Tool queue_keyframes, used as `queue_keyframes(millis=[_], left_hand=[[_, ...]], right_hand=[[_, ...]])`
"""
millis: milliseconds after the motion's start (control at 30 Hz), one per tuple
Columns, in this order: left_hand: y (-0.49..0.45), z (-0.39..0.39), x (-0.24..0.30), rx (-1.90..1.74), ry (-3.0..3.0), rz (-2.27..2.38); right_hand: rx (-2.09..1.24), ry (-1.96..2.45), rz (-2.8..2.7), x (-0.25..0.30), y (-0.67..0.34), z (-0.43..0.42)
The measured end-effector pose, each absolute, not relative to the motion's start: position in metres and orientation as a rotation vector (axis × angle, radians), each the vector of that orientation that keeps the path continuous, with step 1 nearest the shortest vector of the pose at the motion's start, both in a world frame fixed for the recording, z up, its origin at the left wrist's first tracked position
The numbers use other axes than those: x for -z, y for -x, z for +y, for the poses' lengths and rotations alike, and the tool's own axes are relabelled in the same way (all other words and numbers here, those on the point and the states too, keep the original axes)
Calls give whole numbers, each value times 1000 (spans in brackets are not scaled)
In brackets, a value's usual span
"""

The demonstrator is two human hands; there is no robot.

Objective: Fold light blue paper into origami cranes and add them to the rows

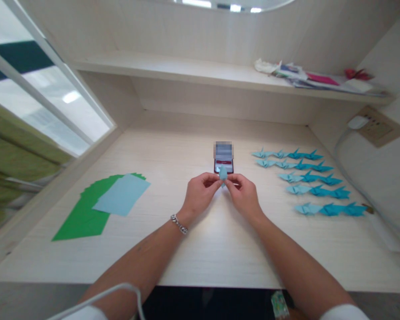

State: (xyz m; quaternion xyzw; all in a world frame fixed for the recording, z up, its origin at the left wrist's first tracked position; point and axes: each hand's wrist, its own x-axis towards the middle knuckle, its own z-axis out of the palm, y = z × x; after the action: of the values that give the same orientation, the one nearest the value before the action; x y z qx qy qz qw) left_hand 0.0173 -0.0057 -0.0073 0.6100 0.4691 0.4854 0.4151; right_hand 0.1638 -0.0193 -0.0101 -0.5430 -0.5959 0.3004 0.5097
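Note:
Between both hands I hold a small folded piece of light blue paper (223, 173), upright and narrow, above the middle of the desk. My left hand (203, 192) pinches its left side; a chain bracelet is on that wrist. The fingers of my right hand (242, 193) are closed on its right side. Just beyond the paper lies a phone (224, 159) with its screen lit, its near end partly covered by the paper. Rows of light and darker blue origami cranes (315, 191) stand to the right of my right hand.
At left, a light blue sheet (123, 195) lies over fanned green sheets (79, 224). A shelf (186, 71) with papers (316, 78) spans the back. On the right wall a white plug (358, 122) sits in a socket, its cable (345, 173) running down. A white cable (119, 286) crosses my left forearm.

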Motion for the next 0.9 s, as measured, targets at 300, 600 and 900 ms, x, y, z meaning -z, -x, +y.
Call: queue_keyframes(millis=[300, 600, 900], left_hand=[[-18, -12, 0, -1227, -1758, 1278], [-19, -12, 5, -1326, -1915, 1267], [-22, -14, 2, -1280, -1986, 1068]], right_hand=[[-532, 1325, -1551, 1, -160, -28], [-580, 1269, -1452, 6, -158, -28], [-930, 1147, -1141, 15, -162, -14]])
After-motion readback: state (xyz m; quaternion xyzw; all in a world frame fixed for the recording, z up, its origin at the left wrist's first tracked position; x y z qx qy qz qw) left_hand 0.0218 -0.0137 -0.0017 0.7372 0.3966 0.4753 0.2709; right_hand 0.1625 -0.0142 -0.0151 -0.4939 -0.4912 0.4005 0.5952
